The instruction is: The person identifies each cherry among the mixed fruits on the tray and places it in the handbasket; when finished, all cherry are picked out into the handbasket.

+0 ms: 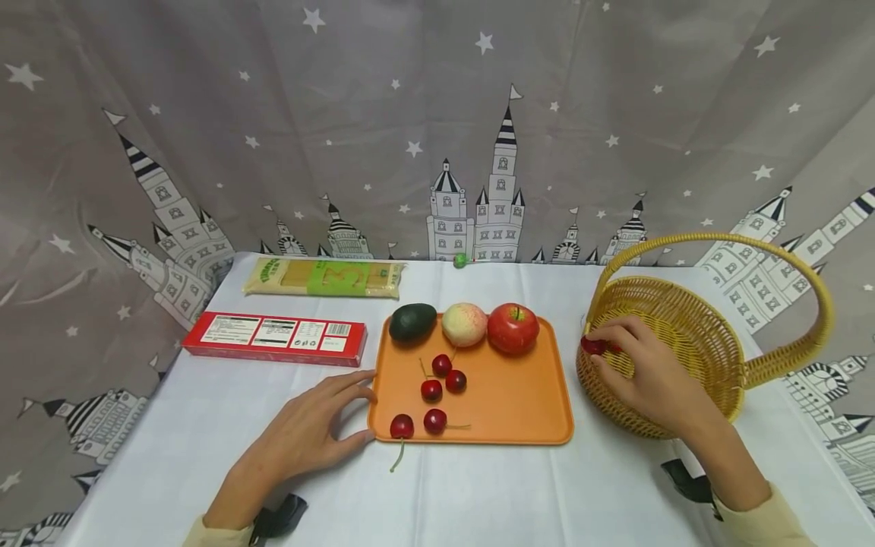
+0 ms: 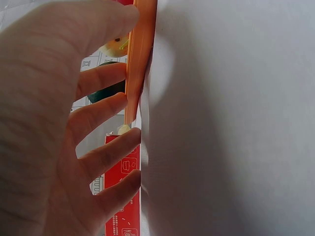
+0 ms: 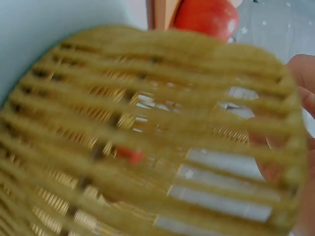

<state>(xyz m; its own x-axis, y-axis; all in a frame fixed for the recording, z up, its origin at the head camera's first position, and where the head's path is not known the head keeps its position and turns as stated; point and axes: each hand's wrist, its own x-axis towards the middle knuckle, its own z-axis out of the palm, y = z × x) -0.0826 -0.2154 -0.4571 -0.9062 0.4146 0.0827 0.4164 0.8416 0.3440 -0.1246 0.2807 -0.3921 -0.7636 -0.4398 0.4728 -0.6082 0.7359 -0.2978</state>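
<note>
My left hand (image 1: 311,425) rests on the white cloth, its fingers spread and its fingertips at the left edge of the orange tray (image 1: 519,395). Several dark red cherries (image 1: 431,390) lie on the tray's left half; one cherry (image 1: 402,427) has its stem over the front rim. My right hand (image 1: 649,372) is at the left rim of the wicker basket (image 1: 718,342), pinching a dark red cherry (image 1: 593,346) between thumb and fingers. In the right wrist view the weave partly hides that hand, and a small red thing (image 3: 129,154) shows blurred through it.
An avocado (image 1: 413,324), a peach (image 1: 464,324) and a red apple (image 1: 513,328) line the tray's back. A red box (image 1: 273,338) and a noodle packet (image 1: 324,276) lie at left. A small green thing (image 1: 460,260) lies behind. The basket handle (image 1: 724,238) arches upward.
</note>
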